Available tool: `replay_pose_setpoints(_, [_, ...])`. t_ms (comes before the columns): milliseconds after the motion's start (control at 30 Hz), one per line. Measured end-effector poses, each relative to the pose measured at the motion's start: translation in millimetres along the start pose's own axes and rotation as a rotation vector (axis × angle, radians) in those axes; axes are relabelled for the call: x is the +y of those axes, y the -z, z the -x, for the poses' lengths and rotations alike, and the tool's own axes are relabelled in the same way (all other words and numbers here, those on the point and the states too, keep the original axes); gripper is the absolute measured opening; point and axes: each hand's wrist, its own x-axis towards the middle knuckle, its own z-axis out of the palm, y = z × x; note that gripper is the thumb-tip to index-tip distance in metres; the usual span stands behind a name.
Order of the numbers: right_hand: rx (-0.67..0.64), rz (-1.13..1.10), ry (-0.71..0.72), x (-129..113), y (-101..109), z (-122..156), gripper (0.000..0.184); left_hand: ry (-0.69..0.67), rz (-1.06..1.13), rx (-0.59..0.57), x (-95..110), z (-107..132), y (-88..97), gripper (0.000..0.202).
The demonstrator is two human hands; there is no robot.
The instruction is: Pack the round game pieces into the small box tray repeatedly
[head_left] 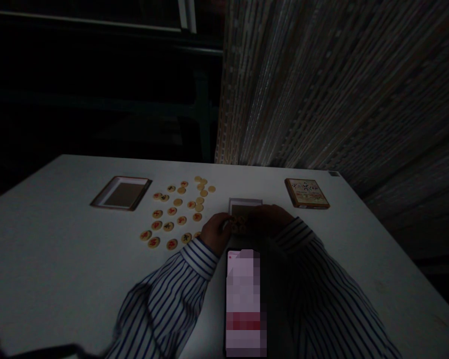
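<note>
Both my hands meet over a small open box near the middle of a white table. My left hand and my right hand are curled, and between their fingertips sit a few round wooden game pieces. The right hand is in shadow, so its grip is hard to read. Several more round pieces with red or black characters lie scattered on the table left of my hands. Both arms wear striped sleeves.
An empty box tray lies at the back left. A printed box lid rests at the back right. A lit phone lies between my forearms. A dark corrugated wall rises behind the table's right side.
</note>
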Motion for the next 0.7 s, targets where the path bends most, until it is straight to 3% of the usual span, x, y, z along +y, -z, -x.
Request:
replay_pose_setpoints(467, [0.065,0.05,0.083,-11.3,-1.4,-3.1,0.03,-0.028,-0.015,0.018,0.2,0.0,-0.4,0.022])
replay_pose_setpoints(700, [0.179,0.003,0.084,0.3,4.9,-0.8,0.032,-0.044,-0.01,0.022,-1.7,-0.1,-2.4,0.022])
